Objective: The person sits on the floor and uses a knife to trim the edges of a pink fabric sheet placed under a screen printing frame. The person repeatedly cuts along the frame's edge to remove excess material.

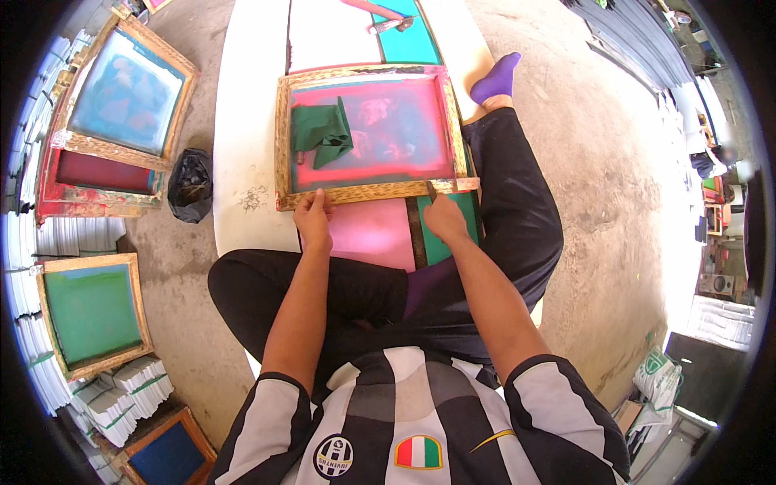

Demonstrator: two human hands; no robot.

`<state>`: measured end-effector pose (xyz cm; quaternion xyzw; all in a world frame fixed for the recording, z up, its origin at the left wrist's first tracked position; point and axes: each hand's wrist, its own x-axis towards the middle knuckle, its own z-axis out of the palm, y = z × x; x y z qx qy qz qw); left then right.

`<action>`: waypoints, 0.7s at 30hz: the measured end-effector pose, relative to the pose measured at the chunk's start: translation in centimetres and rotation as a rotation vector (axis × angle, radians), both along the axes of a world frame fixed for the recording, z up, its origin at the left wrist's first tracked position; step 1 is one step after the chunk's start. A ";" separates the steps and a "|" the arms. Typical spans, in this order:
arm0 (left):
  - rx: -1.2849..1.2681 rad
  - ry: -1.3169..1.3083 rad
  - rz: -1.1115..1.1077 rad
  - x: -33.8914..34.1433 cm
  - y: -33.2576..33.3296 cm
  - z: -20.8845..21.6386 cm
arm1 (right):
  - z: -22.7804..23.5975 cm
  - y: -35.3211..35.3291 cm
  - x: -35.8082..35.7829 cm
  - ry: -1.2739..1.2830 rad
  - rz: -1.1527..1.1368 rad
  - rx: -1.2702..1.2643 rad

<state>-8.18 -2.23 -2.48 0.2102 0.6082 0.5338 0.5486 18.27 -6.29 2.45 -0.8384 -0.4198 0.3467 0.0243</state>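
Observation:
A wooden screen-printing frame (pixel 356 196) with pink and blue stained mesh lies in front of me on a long white board. A crumpled dark green cloth (pixel 322 133) rests on the left part of its mesh. My left hand (pixel 314 218) grips the frame's near rail toward the left, thumb on top. At the rail's right part my right hand (pixel 446 218) is closed around a narrow dark tool (pixel 431 191), its tip touching the wood. The fingers hide most of that tool. Pink and green panels (pixel 368 234) show beneath the near rail.
A hammer (pixel 394 24) lies at the board's far end. Left on the floor are a black plastic bag (pixel 191 186), a blue-mesh frame (pixel 179 113), a green-mesh frame (pixel 139 303) and bundled paper stacks (pixel 133 396). My purple-socked foot (pixel 495 81) rests beside the frame's far right corner.

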 end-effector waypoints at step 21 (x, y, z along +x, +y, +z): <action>-0.491 0.412 0.392 -14.6 5.3 -1.8 | -0.6 -1.6 -5.6 0.626 -0.036 0.201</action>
